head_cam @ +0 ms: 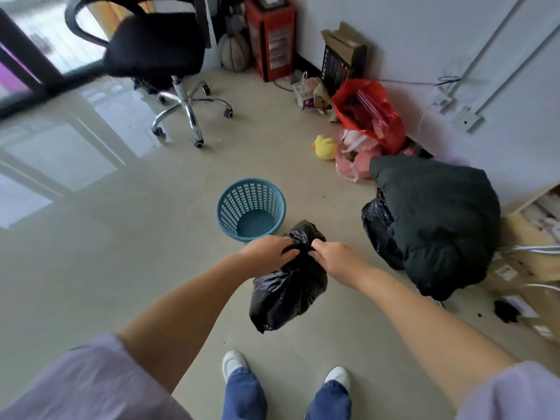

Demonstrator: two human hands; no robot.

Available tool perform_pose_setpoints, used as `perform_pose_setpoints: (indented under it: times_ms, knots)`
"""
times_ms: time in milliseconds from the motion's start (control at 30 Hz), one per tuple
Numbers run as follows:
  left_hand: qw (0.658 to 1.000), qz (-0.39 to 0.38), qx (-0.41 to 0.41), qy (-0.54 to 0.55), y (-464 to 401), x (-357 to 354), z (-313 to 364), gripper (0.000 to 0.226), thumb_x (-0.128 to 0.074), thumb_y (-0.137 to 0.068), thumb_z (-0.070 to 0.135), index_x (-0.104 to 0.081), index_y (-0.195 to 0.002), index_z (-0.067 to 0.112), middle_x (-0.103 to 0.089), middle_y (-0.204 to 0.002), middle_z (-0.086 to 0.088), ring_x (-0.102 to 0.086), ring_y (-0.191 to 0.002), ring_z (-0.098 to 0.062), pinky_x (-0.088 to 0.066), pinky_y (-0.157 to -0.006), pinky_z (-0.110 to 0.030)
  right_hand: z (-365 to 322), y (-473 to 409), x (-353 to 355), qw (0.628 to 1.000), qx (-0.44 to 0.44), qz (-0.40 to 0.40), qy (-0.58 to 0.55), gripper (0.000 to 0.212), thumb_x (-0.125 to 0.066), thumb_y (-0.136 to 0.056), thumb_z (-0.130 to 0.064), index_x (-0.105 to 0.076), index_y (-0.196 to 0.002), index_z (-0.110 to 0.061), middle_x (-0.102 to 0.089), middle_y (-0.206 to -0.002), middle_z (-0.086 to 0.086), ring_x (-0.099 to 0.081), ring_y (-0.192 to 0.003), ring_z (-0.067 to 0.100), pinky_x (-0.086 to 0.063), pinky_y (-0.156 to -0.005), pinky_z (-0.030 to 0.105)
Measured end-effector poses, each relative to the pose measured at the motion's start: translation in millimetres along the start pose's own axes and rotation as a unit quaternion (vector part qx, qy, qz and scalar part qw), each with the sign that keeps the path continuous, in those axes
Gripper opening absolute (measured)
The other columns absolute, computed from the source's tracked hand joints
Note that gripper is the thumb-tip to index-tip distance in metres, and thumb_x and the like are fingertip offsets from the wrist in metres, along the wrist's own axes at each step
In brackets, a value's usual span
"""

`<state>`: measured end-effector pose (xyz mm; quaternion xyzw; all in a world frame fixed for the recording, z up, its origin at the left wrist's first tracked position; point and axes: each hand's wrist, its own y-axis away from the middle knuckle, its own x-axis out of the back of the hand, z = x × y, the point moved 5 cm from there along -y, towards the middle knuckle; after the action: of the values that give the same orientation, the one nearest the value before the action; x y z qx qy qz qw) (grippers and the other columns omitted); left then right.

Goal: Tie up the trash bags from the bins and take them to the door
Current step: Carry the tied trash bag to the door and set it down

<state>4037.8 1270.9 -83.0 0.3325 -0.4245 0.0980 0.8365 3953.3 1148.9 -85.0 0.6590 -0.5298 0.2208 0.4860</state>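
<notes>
From my remote view: left hand closed on the gathered neck of the black trash bag, fingers pinched into the plastic. The bag hangs between and below both hands, glossy, wrinkled, bulging at the bottom (neck bunched tight). Just beyond the hands, the blue bin stands unlined. Right hand likewise clenched on the neck, close beside the left.

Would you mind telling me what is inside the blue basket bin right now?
The blue basket bin looks empty: its bare floor and lattice wall show, with no liner. The black trash bag is out, gripped by both hands; its contents are hidden.
</notes>
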Motion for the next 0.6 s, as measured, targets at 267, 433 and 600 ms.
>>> perform_pose_setpoints:
  times_ms: [267,433,600]
  knots:
    - [0.999,0.047,0.016,-0.02,61.9,57.7,31.7,0.026,-0.037,-0.098,0.04,-0.047,-0.084,0.021,-0.054,-0.082,0.001,-0.055,-0.08,-0.022,-0.049,-0.075,-0.041,-53.7,43.8,63.2,0.999,0.028,0.004,0.029,0.025,-0.032,-0.1,-0.038,-0.037,-0.09,-0.015,-0.063,-0.1,0.017,-0.06,-0.094,0.037,-0.035,-0.067,0.037]
    - [0.997,0.063,0.018,-0.04,85.5,71.0,42.0,0.028,-0.038,-0.098,0.04,-0.053,-0.091,0.017,-0.059,-0.087,-0.001,-0.059,-0.085,-0.024,-0.05,-0.077,-0.041,-69.9,60.4,76.3,0.996,0.056,0.0,0.064,0.034,-0.033,-0.1,-0.04,-0.043,-0.112,-0.01,-0.064,-0.105,0.02,-0.06,-0.096,0.037,-0.037,-0.067,0.037]
    - [0.996,0.07,-0.006,-0.049,93.7,73.8,55.2,0.03,-0.038,-0.098,0.04,-0.055,-0.096,0.015,-0.063,-0.093,-0.004,-0.059,-0.087,-0.024,-0.049,-0.077,-0.04,-71.4,73.8,83.7,0.997,0.03,-0.008,0.065,0.033,-0.029,-0.101,-0.037,-0.046,-0.108,-0.01,-0.063,-0.105,0.021,-0.06,-0.095,0.038,-0.037,-0.068,0.037]
